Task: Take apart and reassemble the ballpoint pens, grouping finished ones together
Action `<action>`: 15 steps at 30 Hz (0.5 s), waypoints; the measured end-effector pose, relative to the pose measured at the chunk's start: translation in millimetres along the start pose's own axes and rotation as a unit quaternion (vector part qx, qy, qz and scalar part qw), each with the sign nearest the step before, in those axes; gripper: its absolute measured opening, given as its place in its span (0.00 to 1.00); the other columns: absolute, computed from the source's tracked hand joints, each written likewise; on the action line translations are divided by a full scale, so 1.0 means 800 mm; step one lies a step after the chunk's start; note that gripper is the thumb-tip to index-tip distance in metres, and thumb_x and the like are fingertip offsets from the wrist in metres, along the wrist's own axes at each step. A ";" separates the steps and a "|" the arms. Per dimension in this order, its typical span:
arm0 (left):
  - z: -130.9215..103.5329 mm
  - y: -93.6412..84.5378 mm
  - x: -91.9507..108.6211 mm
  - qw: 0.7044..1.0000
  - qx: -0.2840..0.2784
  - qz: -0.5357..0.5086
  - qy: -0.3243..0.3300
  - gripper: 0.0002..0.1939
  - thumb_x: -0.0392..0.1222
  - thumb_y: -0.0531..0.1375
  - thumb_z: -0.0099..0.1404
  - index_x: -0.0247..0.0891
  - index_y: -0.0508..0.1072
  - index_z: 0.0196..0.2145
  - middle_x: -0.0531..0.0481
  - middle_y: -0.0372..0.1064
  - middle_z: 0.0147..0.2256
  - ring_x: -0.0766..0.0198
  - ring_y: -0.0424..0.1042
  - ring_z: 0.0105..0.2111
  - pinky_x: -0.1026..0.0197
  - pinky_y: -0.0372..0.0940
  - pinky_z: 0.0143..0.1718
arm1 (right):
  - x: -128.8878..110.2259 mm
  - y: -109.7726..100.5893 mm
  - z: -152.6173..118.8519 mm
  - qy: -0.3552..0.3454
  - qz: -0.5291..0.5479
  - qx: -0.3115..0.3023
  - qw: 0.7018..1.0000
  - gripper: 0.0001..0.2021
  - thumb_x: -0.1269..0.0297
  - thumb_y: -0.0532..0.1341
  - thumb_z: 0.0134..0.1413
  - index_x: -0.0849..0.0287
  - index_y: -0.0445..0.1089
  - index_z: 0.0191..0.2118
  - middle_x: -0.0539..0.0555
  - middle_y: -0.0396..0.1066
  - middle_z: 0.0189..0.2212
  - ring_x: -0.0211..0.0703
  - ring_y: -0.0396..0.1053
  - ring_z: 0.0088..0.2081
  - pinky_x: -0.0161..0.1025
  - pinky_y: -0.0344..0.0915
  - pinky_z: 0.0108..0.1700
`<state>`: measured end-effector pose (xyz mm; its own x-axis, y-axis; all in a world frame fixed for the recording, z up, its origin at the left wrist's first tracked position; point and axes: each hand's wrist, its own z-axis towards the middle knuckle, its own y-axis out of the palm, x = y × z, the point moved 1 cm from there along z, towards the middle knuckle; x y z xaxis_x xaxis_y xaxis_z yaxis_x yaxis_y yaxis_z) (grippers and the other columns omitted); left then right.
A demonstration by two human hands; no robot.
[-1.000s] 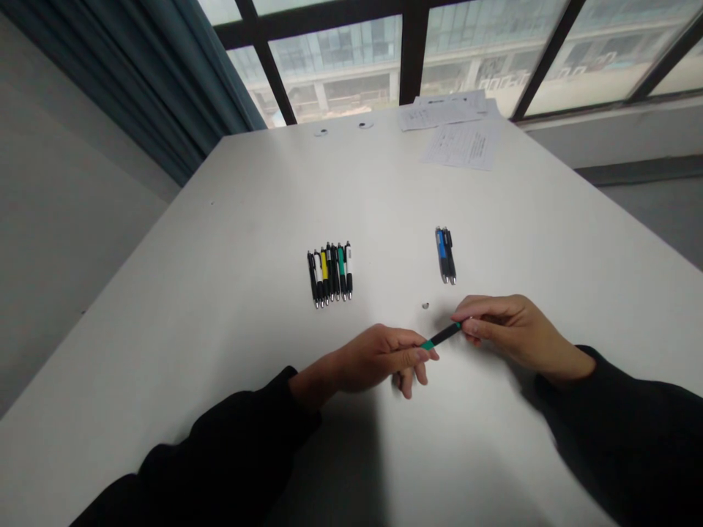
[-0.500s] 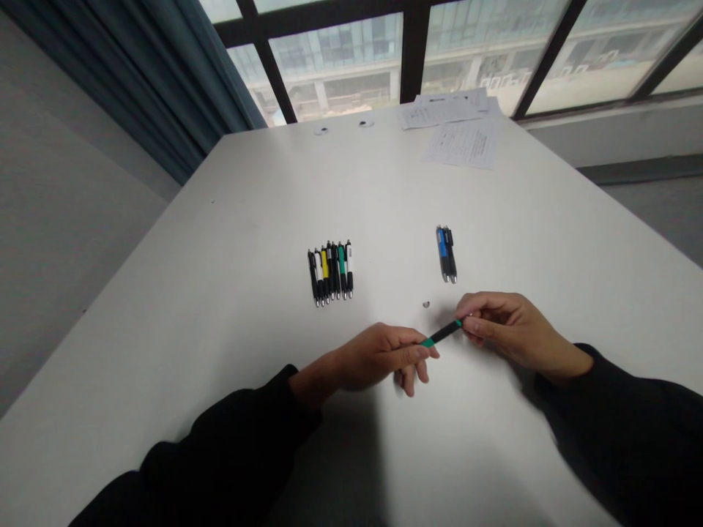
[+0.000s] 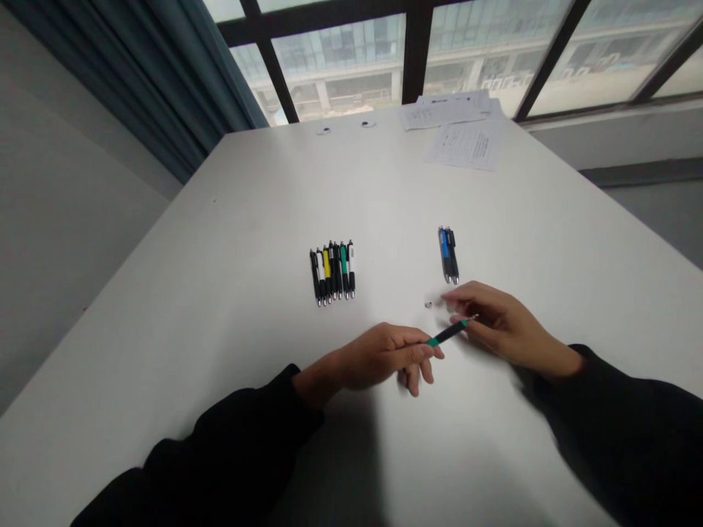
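Note:
Between the thumb and fingers of my left hand [image 3: 392, 355] is a green and black pen [image 3: 450, 331], its bare metallic end pointing right. My right hand [image 3: 497, 322] is just beyond that end, its thumb and fingers apart, with nothing seen in them. Close to its fingertips a small silvery pen tip [image 3: 428, 304] lies on the white table [image 3: 247, 293]. Further back, two pens [image 3: 449, 255], one with a blue barrel, lie side by side. To the left is a row of several pens [image 3: 333, 272] with black, white, yellow and green barrels.
Printed papers [image 3: 455, 128] lie at the table's far edge by the window [image 3: 337, 66]. Two small white pieces with dark spots [image 3: 324, 131] sit along the same edge. A blue curtain [image 3: 220, 73] hangs at the far left.
My right hand has let go of the pen's end and its fingers have opened, moving slightly towards the small silvery tip. My left hand still holds the pen.

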<state>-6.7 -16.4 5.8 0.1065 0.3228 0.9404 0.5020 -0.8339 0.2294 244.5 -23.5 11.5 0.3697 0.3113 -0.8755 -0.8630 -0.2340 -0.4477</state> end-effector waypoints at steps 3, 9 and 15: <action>0.002 0.001 0.002 1.000 -0.001 0.002 0.004 0.22 0.55 0.57 0.73 0.31 0.75 0.48 0.44 0.76 0.34 0.68 0.74 0.25 0.65 0.67 0.28 | 0.002 0.013 0.008 -0.084 -0.159 -0.001 0.984 0.22 0.63 0.62 0.65 0.54 0.68 0.63 0.64 0.70 0.56 0.54 0.73 0.51 0.50 0.74 0.50; 0.004 0.002 0.003 1.000 0.000 -0.004 0.008 0.21 0.55 0.57 0.73 0.31 0.74 0.46 0.45 0.76 0.33 0.69 0.74 0.24 0.66 0.67 0.28 | 0.008 0.031 0.017 -0.172 -0.229 -0.019 0.958 0.15 0.71 0.57 0.66 0.59 0.73 0.55 0.63 0.76 0.48 0.54 0.74 0.49 0.54 0.74 0.52; 0.003 -0.002 0.000 1.000 0.013 -0.013 0.003 0.21 0.54 0.58 0.73 0.31 0.73 0.46 0.45 0.76 0.33 0.69 0.75 0.24 0.66 0.67 0.27 | -0.002 0.007 0.010 -0.070 -0.079 0.017 0.994 0.07 0.66 0.62 0.65 0.57 0.78 0.42 0.59 0.80 0.39 0.47 0.78 0.41 0.45 0.76 0.45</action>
<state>-5.7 -14.4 4.7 0.0880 0.3419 0.9356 0.5265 -0.8133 0.2477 236.4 -18.1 11.7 0.4520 0.4668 -0.7601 -0.8105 -0.1411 -0.5685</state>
